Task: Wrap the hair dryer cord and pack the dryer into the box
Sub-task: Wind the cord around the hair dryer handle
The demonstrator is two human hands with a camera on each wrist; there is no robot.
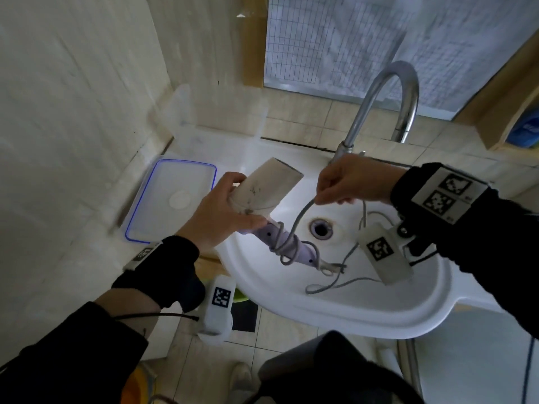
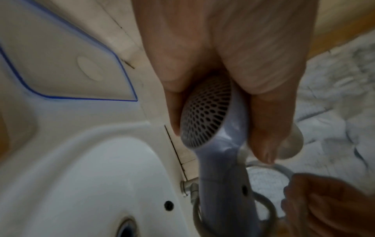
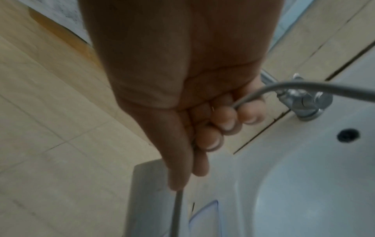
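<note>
My left hand [image 1: 221, 211] grips the white barrel of the hair dryer [image 1: 264, 185] over the sink, and its lilac handle [image 1: 287, 246] points down to the right. In the left wrist view my fingers clasp the dryer's rear grille [image 2: 205, 112]. The grey cord [image 1: 300, 217] is looped a few times round the handle. My right hand [image 1: 344, 182] pinches the cord above the basin and holds it taut. More cord [image 1: 335, 284] lies slack in the basin. In the right wrist view the cord [image 3: 304, 86] runs through my curled fingers [image 3: 221, 118].
A clear plastic box [image 1: 221, 112] stands on the ledge at the back left, with its blue-rimmed lid [image 1: 172, 199] flat beside the white sink [image 1: 320, 313]. A chrome tap [image 1: 382, 106] arches just behind my right hand. The drain [image 1: 320, 228] is at the basin's middle.
</note>
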